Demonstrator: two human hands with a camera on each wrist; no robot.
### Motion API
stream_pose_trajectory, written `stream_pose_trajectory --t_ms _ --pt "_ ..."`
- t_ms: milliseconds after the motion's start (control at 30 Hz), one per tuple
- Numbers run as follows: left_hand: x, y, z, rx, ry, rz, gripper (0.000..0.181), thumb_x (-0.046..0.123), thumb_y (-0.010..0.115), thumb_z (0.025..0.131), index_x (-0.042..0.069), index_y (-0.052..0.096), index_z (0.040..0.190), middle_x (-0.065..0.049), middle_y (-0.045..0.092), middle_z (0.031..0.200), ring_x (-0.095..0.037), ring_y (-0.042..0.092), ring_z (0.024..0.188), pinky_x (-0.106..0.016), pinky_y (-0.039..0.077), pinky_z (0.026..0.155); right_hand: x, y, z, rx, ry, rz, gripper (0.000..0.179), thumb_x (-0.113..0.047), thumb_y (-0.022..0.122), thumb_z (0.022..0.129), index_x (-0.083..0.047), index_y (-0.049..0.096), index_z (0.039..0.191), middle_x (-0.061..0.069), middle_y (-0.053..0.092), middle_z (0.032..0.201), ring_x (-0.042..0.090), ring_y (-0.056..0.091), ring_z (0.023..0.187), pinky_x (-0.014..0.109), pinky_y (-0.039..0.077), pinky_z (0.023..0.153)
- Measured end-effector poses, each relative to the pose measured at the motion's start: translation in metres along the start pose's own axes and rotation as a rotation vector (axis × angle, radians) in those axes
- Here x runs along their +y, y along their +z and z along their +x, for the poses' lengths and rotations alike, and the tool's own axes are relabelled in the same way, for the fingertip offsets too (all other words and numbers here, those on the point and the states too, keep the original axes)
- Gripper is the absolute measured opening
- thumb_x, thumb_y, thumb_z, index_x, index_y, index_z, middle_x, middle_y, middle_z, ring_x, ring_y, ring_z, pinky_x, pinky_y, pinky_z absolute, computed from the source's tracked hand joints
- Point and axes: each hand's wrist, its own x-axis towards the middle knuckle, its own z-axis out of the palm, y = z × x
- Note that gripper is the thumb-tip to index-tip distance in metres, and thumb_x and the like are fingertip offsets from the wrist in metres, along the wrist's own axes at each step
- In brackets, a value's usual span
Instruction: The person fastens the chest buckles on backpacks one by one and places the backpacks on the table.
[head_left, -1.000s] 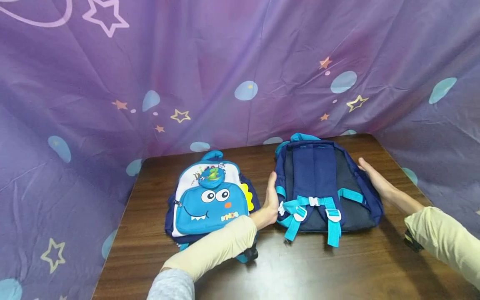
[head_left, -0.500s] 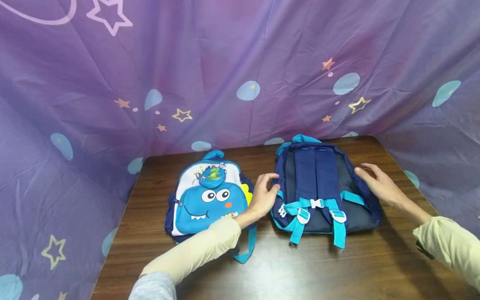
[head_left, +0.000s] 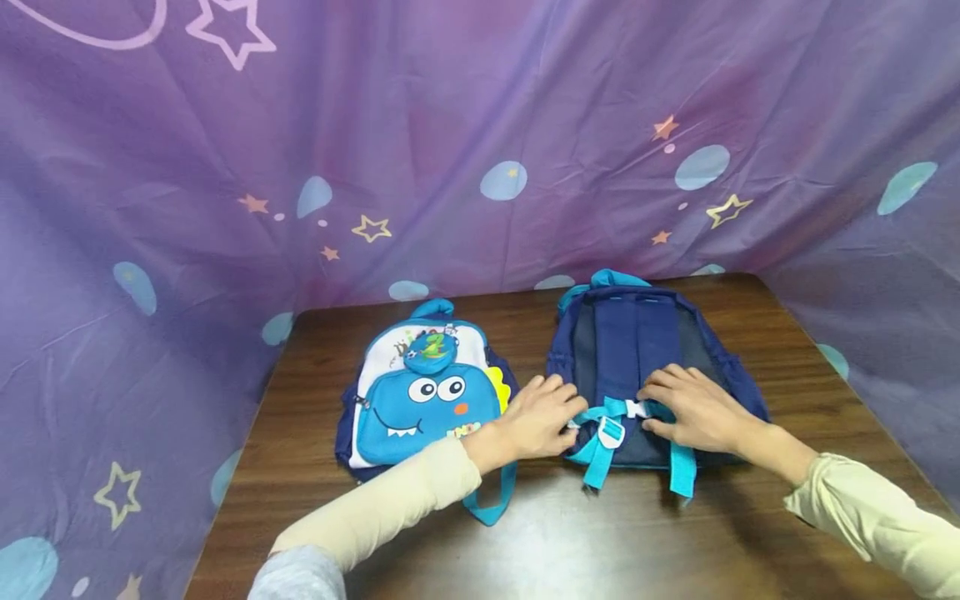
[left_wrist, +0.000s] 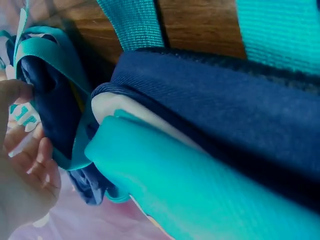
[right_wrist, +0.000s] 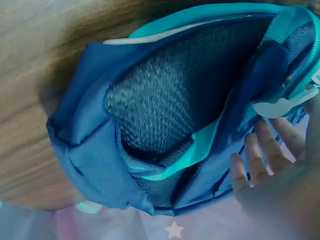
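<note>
A navy backpack (head_left: 637, 333) lies on the table with its padded back and turquoise straps facing up. Over its lower back runs a turquoise chest strap (head_left: 607, 410) with a white buckle (head_left: 636, 408) at mid-back. My right hand (head_left: 697, 408) reaches in from the right, thumb and forefinger pinching at this buckle. At the pack's left edge my left hand (head_left: 540, 417) pinches a second white buckle (left_wrist: 22, 114) between thumb and fingers. Left of it, partly under my left forearm, lies a smaller blue dinosaur-face backpack (head_left: 427, 412), front up.
A brown wooden table (head_left: 315, 433) carries both bags. Purple cloth (head_left: 420, 150) with stars and spots hangs behind it and along the sides. A turquoise strap loop (head_left: 491, 500) trails from the smaller bag toward the front.
Both hands have left the navy backpack's sides. The right hand has moved inward to the middle buckle; the left has lowered to the left-edge buckle. The bags stay in place.
</note>
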Motion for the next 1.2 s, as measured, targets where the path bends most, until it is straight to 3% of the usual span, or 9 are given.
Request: stream_pose_trajectory --t_ms 100,233,400,467,533,667,867,967,1200 --pt "0.002 -0.001 0.004 -0.024 -0.049 -0.092 0.029 0.038 0.065 0.092 0.024 0.069 0.117 0.010 0.066 0.107 -0.010 0.052 0.092 -0.021 0.037 0.071 0.000 0.001 -0.003 0.013 0.006 -0.010 0.025 -0.026 0.082 0.080 -0.014 0.074 0.101 -0.002 0.066 0.100 0.020 0.057 0.098 0.041 0.047 0.077" --pt "0.001 -0.006 0.009 -0.013 -0.186 -0.362 0.029 0.031 0.071 0.086 0.021 0.071 0.113 0.008 0.066 0.099 -0.009 0.050 0.086 -0.017 0.037 0.070 0.002 0.000 -0.006 0.057 0.008 0.021 0.021 -0.021 0.080 0.080 -0.014 0.073 0.099 -0.003 0.068 0.097 0.019 0.058 0.095 0.040 0.046 0.076" --pt "0.000 -0.014 0.014 0.108 -0.402 -0.742 0.027 0.022 0.072 0.085 0.015 0.072 0.111 0.002 0.065 0.099 -0.013 0.054 0.089 -0.015 0.041 0.075 0.003 -0.006 -0.010 0.098 0.043 0.095 0.021 -0.016 0.078 0.081 -0.013 0.072 0.101 -0.002 0.070 0.098 0.017 0.061 0.094 0.042 0.047 0.078" --pt "0.000 -0.015 0.016 0.163 -0.434 -0.823 0.026 0.019 0.071 0.088 0.014 0.072 0.113 0.000 0.065 0.103 -0.015 0.057 0.092 -0.016 0.044 0.078 0.003 -0.008 -0.011 0.117 0.058 0.134 0.022 -0.014 0.077 0.081 -0.012 0.072 0.102 -0.003 0.070 0.096 0.014 0.060 0.092 0.040 0.049 0.078" --pt "0.001 -0.015 0.019 0.202 -0.413 -0.861 0.026 0.016 0.067 0.091 0.012 0.070 0.117 -0.003 0.067 0.105 -0.017 0.060 0.093 -0.017 0.046 0.078 0.005 -0.010 -0.012 0.150 0.062 0.166 0.022 -0.011 0.077 0.080 -0.012 0.072 0.101 -0.005 0.068 0.094 0.011 0.058 0.089 0.037 0.050 0.076" --pt "0.004 -0.013 0.027 0.222 -0.333 -0.786 0.031 0.013 0.059 0.094 0.010 0.065 0.124 -0.003 0.070 0.107 -0.012 0.063 0.094 -0.017 0.049 0.082 0.008 -0.012 -0.012 0.224 0.047 0.193 0.024 -0.009 0.078 0.077 -0.013 0.071 0.100 -0.008 0.063 0.089 0.006 0.053 0.084 0.029 0.048 0.070" --pt "0.009 -0.014 0.042 0.223 -0.305 -0.733 0.029 0.017 0.059 0.096 0.010 0.061 0.124 -0.001 0.068 0.105 -0.006 0.065 0.094 -0.009 0.047 0.082 0.009 -0.018 -0.012 0.251 0.051 0.177 0.025 -0.010 0.078 0.077 -0.013 0.072 0.101 -0.008 0.064 0.089 0.006 0.053 0.085 0.031 0.047 0.071" --pt "0.011 -0.015 0.049 0.188 -0.286 -0.696 0.029 0.018 0.057 0.098 0.010 0.059 0.125 -0.001 0.066 0.108 -0.006 0.064 0.095 -0.011 0.048 0.082 0.010 -0.021 -0.011 0.264 0.053 0.171 0.026 -0.010 0.078 0.076 -0.012 0.072 0.101 -0.008 0.064 0.089 0.006 0.052 0.085 0.030 0.046 0.071" --pt "0.017 -0.016 0.065 0.029 -0.156 -0.204 0.044 0.028 0.049 0.103 0.008 0.052 0.143 -0.002 0.063 0.119 -0.016 0.060 0.108 -0.025 0.050 0.094 0.012 -0.026 -0.010 0.299 0.047 0.165 0.027 -0.008 0.078 0.074 -0.010 0.072 0.100 -0.007 0.064 0.088 0.007 0.053 0.085 0.023 0.042 0.074"
